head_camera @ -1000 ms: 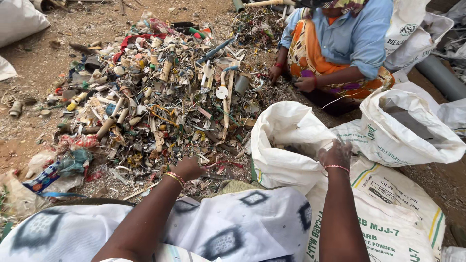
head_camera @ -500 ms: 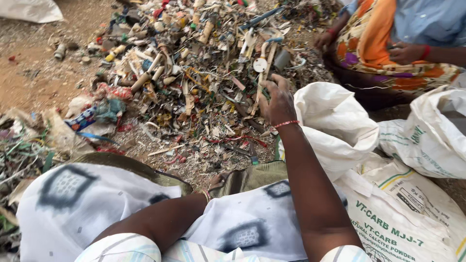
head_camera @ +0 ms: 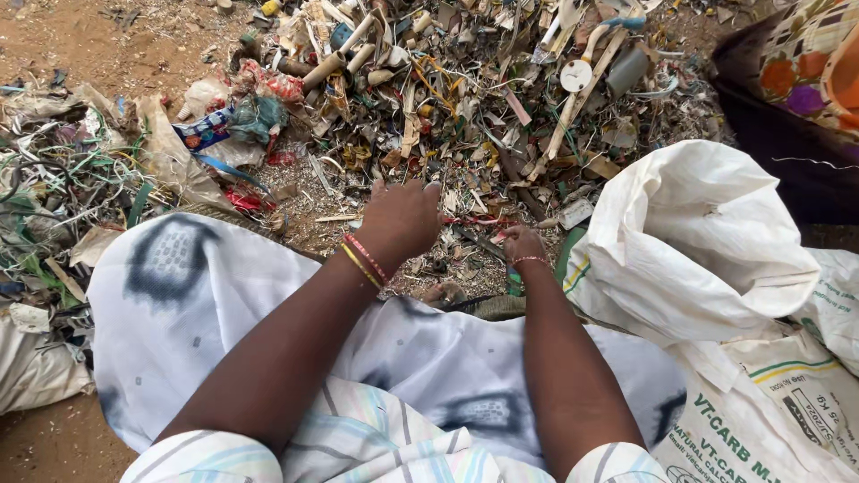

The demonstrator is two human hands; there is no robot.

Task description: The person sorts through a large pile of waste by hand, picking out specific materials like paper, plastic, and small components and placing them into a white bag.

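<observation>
Head view, nearest first: my right hand has come back from the far scrap and now pinches a thin red strip, lying crosswise. My left hand rests spread, fingers open, holding nothing, on the scrap pile. White sack gapes rightward.

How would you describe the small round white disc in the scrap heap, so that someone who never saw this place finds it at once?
Start at the big white woven sack open on the right, then look up past its top edge into the heap of mixed scrap. There lies the round white disc, beside a long pale wooden strip. It is the only flat, clean circle among the sticks, tubes and shreds.
</observation>
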